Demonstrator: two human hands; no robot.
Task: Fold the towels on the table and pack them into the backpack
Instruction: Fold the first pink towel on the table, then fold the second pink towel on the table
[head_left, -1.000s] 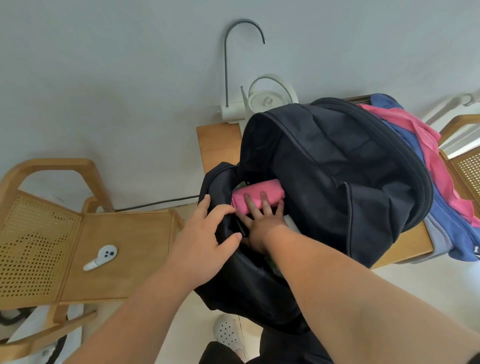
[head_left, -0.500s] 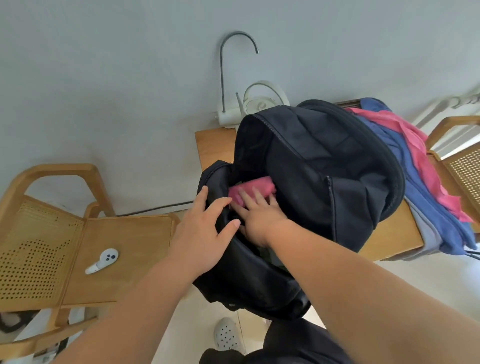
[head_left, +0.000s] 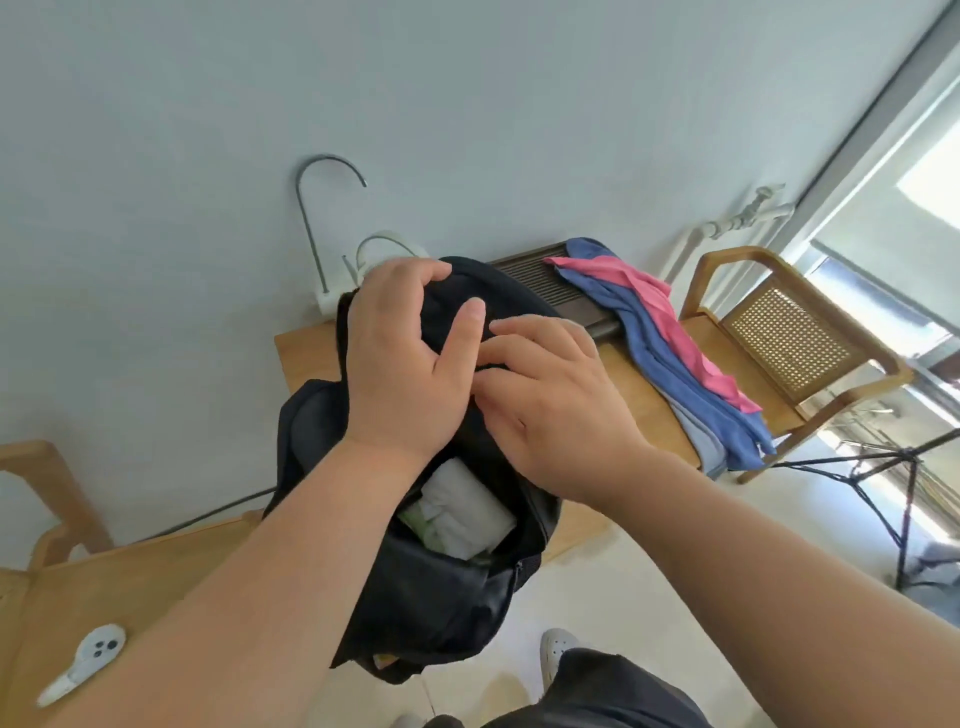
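Note:
The black backpack (head_left: 441, 587) stands against the wooden table's (head_left: 644, 410) near edge, its mouth open toward me. A folded white towel (head_left: 462, 504) with a green one beside it shows inside. My left hand (head_left: 405, 358) grips the backpack's top flap from the left. My right hand (head_left: 556, 410) lies on the flap just right of it, fingers curled onto the black fabric near my left thumb; its thumb is hidden. Unfolded blue and pink towels (head_left: 670, 358) drape over the table's right side, with a pale one beneath.
A dark slatted tray (head_left: 540, 280) and a white kettle with a curved spout (head_left: 332, 249) sit at the table's back. A cane chair (head_left: 789, 332) stands right, a black tripod (head_left: 883, 483) beyond it. Another wooden chair holds a white controller (head_left: 83, 662) at left.
Both hands left the backpack's opening and rose to its top flap. The pink towel my right hand pressed inside is out of sight. The view shifted right.

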